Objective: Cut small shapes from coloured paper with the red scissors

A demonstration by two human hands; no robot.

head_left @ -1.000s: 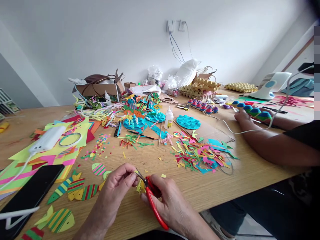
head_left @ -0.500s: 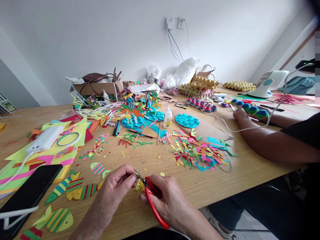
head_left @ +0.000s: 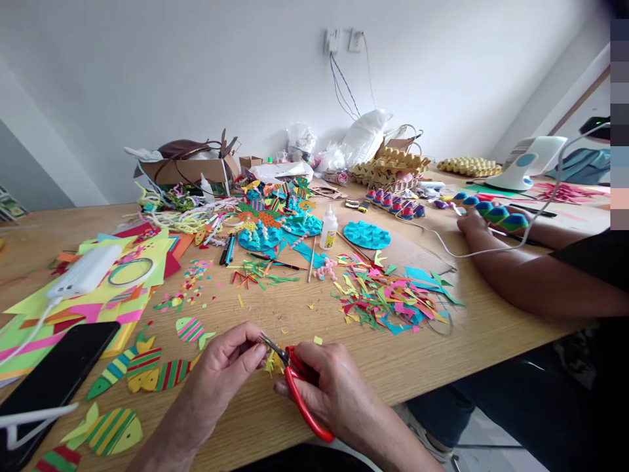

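Note:
Red-handled scissors are gripped in my right hand, thumb and fingers around the handles. Their dark blades reach left to the fingertips of my left hand. Those fingers are pinched together, and whatever lies between them is too small to make out. Small yellow paper scraps lie on the table just under the blade tips. Left of my left hand are striped paper fish: one red and green, one pink and green, and a larger green and yellow one.
A phone and a white power bank rest at the left by coloured paper. Ahead stand a glue bottle and a pile of paper scraps. At the right, a co-worker's arm reaches to a painted egg-carton strip.
The camera view has shifted very slightly. Both hands and the scissors stay in almost the same place, blades still at my left fingertips.

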